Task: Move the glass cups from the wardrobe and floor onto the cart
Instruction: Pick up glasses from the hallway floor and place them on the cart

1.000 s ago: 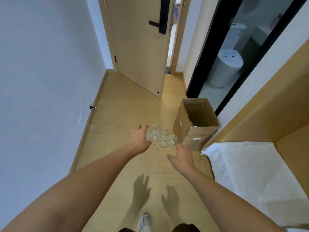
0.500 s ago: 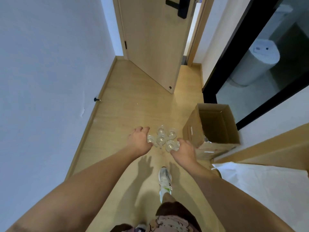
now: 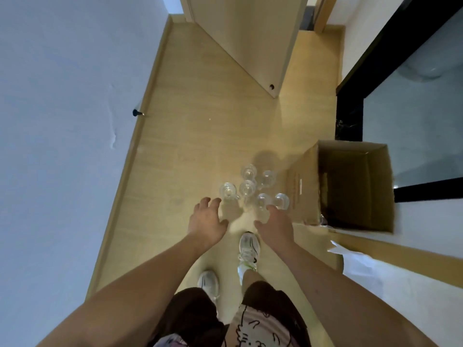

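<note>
Left grip (image 3: 206, 219) has drawn back from glass cups (image 3: 253, 190).

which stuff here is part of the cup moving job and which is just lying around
Part of the job:
- glass cups, clustered on the floor
- left hand, open, reaching toward them
- right hand, open, at the nearest cups

Just lying about:
- cardboard box, open, beside the cups
- door
- door stopper on the wall
- white sheet

Both hands have drawn back from the glass cups (image 3: 253, 190): left hand (image 3: 206, 221) clear, right hand (image 3: 274, 225) fingertips at nearest cup.
</note>
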Available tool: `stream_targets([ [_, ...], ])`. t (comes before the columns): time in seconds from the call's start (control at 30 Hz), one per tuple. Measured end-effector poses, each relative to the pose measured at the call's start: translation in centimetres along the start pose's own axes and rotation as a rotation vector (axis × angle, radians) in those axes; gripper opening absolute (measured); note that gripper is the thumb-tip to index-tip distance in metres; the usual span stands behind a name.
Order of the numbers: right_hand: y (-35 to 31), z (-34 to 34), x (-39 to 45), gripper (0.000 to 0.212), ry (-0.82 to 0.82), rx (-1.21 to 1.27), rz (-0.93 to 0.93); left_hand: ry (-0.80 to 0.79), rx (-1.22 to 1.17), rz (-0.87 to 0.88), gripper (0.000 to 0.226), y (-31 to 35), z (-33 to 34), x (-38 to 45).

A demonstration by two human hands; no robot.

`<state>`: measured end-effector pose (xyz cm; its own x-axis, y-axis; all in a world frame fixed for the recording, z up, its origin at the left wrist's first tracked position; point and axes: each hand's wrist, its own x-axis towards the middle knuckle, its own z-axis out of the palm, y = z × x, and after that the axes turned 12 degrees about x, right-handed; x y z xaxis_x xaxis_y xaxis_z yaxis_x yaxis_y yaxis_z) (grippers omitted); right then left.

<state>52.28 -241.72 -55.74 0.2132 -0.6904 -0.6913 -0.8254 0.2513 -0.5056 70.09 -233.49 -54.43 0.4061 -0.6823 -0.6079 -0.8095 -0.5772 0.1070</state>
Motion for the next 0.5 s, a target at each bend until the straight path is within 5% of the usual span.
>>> stream_targets([
  [0.5,10.9,12.2,20.2,0.054,-0.038,0.044,0.085,-0.083,-0.105,-0.045,0.068,-1.6,19.6,17.8],
])
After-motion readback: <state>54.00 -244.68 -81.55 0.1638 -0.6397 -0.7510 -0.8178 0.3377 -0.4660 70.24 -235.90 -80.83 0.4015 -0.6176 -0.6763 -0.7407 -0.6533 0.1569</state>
